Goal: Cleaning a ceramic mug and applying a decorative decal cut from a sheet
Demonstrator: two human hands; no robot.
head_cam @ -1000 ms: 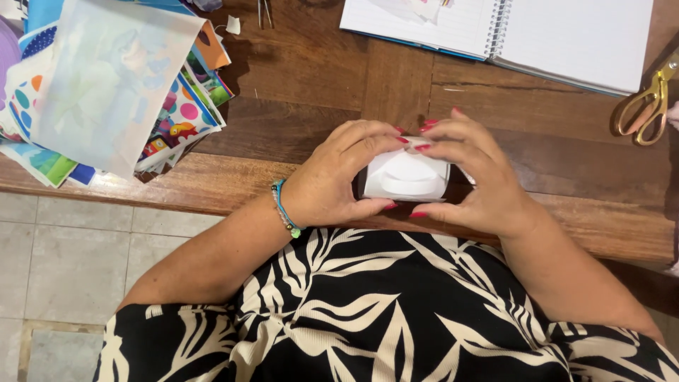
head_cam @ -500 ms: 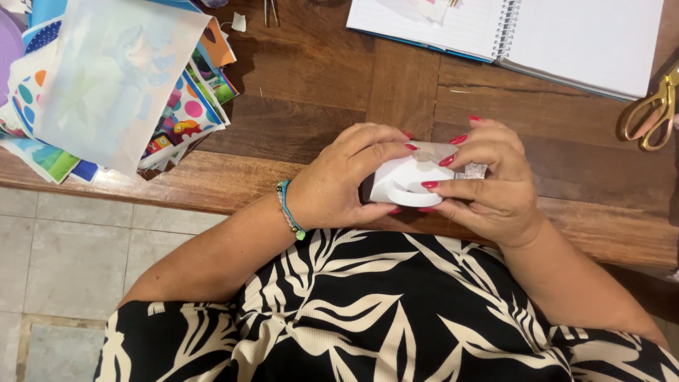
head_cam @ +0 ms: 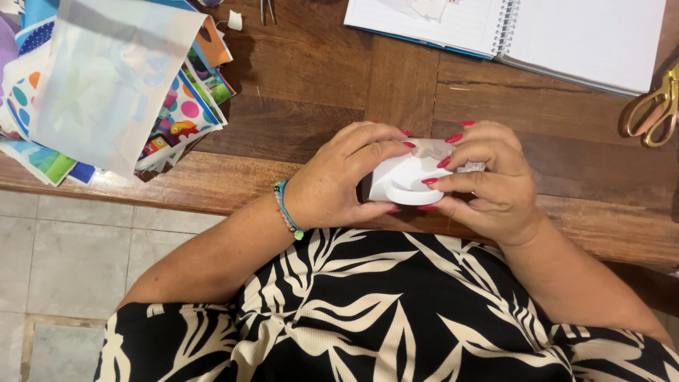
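Left hand: I saw my left hand [head_cam: 336, 177] closed around the left side of a white mug [head_cam: 403, 180], fingers curled over its top, thumb underneath.
Right hand: my right hand [head_cam: 491, 180] gripped the mug's right side, one fingertip pressed on the white handle that faced me.
Mug: it lay tipped on its side between both hands, just above the near edge of the wooden table [head_cam: 304, 106]; a scrap of clear wrapping showed at its far end.
Fabric pile: a stack of colourful printed fabric pieces [head_cam: 106, 85] sat well to the left of the mug.
Notebook: an open spiral notebook [head_cam: 537, 32] lay beyond the mug, to its right.
Scissors: gold scissors [head_cam: 654, 110] lay far right of the mug.
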